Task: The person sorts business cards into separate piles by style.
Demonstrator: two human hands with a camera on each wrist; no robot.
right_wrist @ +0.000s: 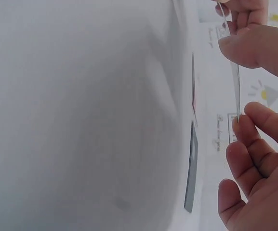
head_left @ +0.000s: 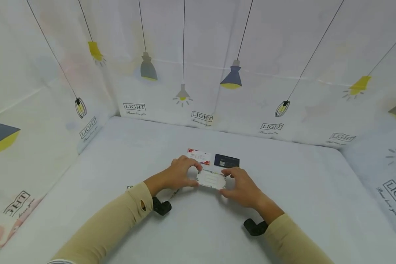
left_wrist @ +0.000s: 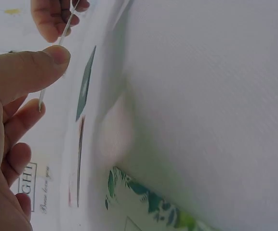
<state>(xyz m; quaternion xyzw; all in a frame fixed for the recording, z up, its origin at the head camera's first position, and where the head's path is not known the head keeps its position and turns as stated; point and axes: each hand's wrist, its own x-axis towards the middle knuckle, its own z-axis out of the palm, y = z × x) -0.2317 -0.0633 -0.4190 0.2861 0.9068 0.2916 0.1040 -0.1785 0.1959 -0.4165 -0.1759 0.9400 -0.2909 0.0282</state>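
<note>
Both hands hold a white business card with a leafy border, raised above the white-covered table. My left hand pinches its left end between thumb and fingers. At the right end, my right hand pinches it the same way. The wrist views show this card edge-on, off the surface. Just beyond it lie a white card with red flowers and a dark blue card with a small square code, side by side. Another card with green leaves lies under the left wrist, mostly hidden in the head view.
A white cloth covers the table. Behind it hangs a white curtain printed with lamps and the word LIGHT, which also runs along both sides. Black wrist mounts sit below each wrist.
</note>
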